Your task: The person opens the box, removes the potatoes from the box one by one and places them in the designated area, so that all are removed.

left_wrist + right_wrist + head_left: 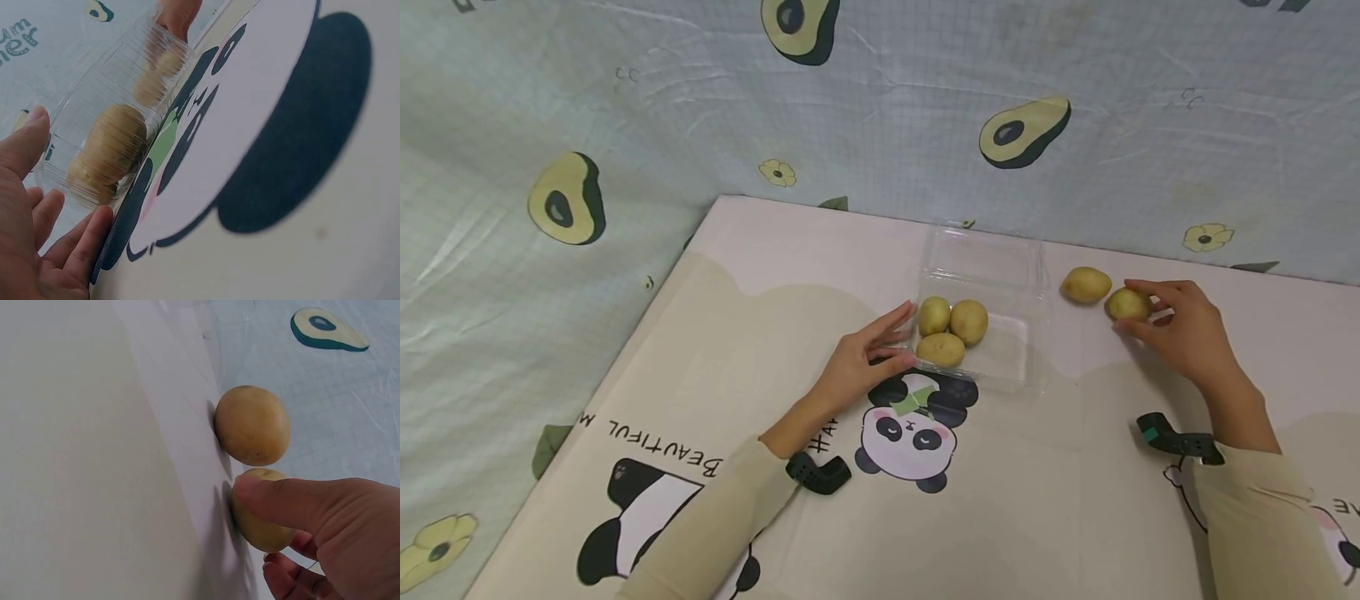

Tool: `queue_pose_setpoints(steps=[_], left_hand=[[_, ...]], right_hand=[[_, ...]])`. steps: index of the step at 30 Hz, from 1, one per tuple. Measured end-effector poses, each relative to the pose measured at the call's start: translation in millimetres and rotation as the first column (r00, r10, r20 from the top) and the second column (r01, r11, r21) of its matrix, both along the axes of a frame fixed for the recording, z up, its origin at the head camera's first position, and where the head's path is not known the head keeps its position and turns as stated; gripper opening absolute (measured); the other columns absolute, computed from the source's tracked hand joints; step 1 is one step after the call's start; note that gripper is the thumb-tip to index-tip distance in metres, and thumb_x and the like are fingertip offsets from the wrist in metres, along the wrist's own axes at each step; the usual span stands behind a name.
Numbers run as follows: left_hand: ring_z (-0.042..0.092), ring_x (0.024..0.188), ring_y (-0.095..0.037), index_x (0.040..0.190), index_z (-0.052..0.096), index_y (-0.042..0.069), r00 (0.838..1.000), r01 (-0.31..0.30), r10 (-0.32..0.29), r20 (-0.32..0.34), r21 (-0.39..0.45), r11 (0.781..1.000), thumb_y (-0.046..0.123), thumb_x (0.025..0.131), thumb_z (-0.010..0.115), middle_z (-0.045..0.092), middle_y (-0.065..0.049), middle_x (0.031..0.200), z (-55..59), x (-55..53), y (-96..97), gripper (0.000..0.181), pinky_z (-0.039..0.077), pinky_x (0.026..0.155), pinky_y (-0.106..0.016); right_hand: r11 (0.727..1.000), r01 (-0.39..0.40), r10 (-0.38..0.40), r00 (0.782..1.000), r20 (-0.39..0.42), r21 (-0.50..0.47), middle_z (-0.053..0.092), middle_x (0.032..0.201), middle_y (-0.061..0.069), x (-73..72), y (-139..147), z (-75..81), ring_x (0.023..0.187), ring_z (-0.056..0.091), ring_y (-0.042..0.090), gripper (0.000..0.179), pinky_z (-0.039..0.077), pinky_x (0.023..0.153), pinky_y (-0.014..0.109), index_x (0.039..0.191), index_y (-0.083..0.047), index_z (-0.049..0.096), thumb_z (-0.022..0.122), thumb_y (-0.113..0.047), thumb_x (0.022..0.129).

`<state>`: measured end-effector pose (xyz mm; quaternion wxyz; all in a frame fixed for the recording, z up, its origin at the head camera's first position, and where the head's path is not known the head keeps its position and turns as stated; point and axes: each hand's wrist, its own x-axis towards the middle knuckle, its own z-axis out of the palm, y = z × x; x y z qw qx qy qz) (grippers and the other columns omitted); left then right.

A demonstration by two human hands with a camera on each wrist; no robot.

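Observation:
A clear plastic box [1009,348] with its lid folded back stands on the table, holding three potatoes, one of them a front potato [941,350]. At its left side is my left hand [857,358], fingers fairly straight and thumb by the front corner. The left wrist view shows this hand [37,200] beside the clear wall, with a potato [119,140] behind it. To the right of the box, my right hand [1183,325] grips a potato [1127,306] between thumb and fingers. Another potato [1086,286] lies just left of it; both show in the right wrist view, the held potato [262,531] nearer.
The open lid [988,254] lies toward the back of the table, near the hanging avocado-print cloth [887,133]. A printed panda cloth [1000,500] covers the table. Black straps with devices [1180,439] sit at both wrists.

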<state>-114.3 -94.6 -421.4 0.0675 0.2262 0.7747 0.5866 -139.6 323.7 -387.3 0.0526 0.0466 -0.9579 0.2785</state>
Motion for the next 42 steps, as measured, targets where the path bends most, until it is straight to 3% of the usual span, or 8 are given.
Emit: queue_pose_setpoints(steps=[5,8,15,27,30,36,42], left_hand=[[0.052,0.123,-0.015,0.149,0.036,0.021,1.000,0.003,-0.003,-0.001,0.006,1.000,0.018,0.090,0.069,0.040,0.006,0.148,1.0,-0.5,-0.2,0.068,0.047,0.096,-0.027],[0.052,0.123,-0.016,0.149,0.036,0.021,1.000,0.003,-0.003,-0.003,0.008,1.000,0.018,0.090,0.069,0.040,0.005,0.148,1.2,-0.4,-0.6,0.069,0.047,0.096,-0.027],[0.052,0.123,-0.016,0.149,0.036,0.021,1.000,-0.004,0.004,0.005,-0.004,1.000,0.018,0.090,0.069,0.040,0.006,0.148,0.7,-0.1,-1.3,0.068,0.047,0.096,-0.026],[0.053,0.123,-0.018,0.149,0.036,0.020,1.000,-0.001,0.001,0.001,-0.002,1.000,0.018,0.090,0.069,0.041,0.004,0.148,1.5,1.1,-0.4,0.067,0.047,0.096,-0.026],[0.053,0.123,-0.018,0.149,0.036,0.020,1.000,0.000,0.000,0.000,-0.002,1.000,0.019,0.090,0.069,0.041,0.003,0.148,0.6,1.0,-0.5,0.068,0.047,0.096,-0.027],[0.053,0.122,-0.015,0.149,0.036,0.021,1.000,-0.007,0.007,0.000,-0.006,1.000,0.020,0.090,0.069,0.041,0.004,0.147,0.7,0.4,-0.8,0.068,0.046,0.096,-0.026],[0.053,0.122,-0.014,0.149,0.036,0.022,1.000,-0.004,0.004,0.003,-0.001,1.000,0.022,0.090,0.069,0.041,0.005,0.147,-0.4,0.2,-0.8,0.068,0.046,0.096,-0.026]], right_hand=[[1.000,-0.001,0.001,1.000,0.019,-0.005,0.045,0.121,0.029,0.1,2,1.9,0.097,0.052,0.042,0.058,0.043,0.069,0.037,0.134,-0.001,0.053,0.077,-0.016,0.083],[1.000,-0.007,0.007,1.000,0.012,-0.007,0.046,0.120,0.028,0.1,3,3.1,0.100,0.050,0.042,0.061,0.041,0.069,0.031,0.135,0.000,0.051,0.077,-0.017,0.083],[0.999,-0.001,0.003,0.999,0.037,-0.043,0.046,0.124,0.028,2.8,5,5.8,0.104,0.052,0.045,0.063,0.032,0.062,0.004,0.137,-0.001,0.050,0.077,-0.018,0.083],[0.999,0.013,-0.013,1.000,-0.008,-0.050,0.047,0.123,0.028,8.7,5,12.5,0.100,0.055,0.046,0.059,0.031,0.063,-0.002,0.137,-0.002,0.050,0.074,-0.017,0.086],[0.998,0.024,-0.028,0.998,-0.062,-0.060,0.048,0.122,0.026,10.3,1,18.2,0.100,0.055,0.036,0.055,0.031,0.067,-0.003,0.137,-0.003,0.051,0.070,-0.018,0.089],[0.993,0.022,-0.039,0.988,-0.148,-0.116,0.052,0.125,0.017,12.3,-14,33.5,0.094,0.044,-0.006,0.051,0.036,0.075,-0.001,0.137,-0.007,0.053,0.069,-0.019,0.090],[0.984,-0.022,-0.020,0.973,-0.229,-0.179,0.059,0.121,0.009,17.0,-34,44.3,0.095,0.050,-0.009,0.045,0.041,0.079,0.003,0.132,-0.008,0.058,0.070,-0.015,0.089]])
